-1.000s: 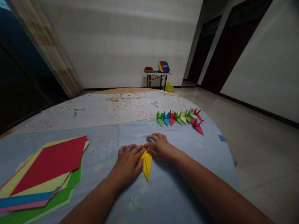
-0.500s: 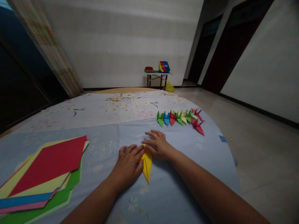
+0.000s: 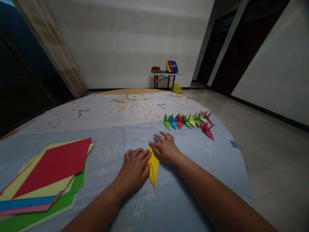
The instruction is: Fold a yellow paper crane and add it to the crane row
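Note:
On the blue flowered cloth lies a narrow, kite-shaped piece of folded yellow paper (image 3: 154,167), its long point toward me and a slit running up its lower part. My left hand (image 3: 135,166) holds it down from the left, thumb and index finger on its edge. At the paper's far tip is my right hand (image 3: 166,149), with thumb and index finger close together on the tip and the other fingers spread above the cloth. The paper's left edge is partly hidden under my left fingers.
A stack of coloured paper sheets (image 3: 55,164), red on top, lies at the left. Several folded paper cranes (image 3: 180,121) stand in a row at the back right, with a red crane (image 3: 207,130) near them. A small side table (image 3: 166,74) stands by the wall.
The view has shifted slightly. The right hand has slid a little toward the far end of the yellow paper, uncovering more of its upper part. The left hand stays on the paper.

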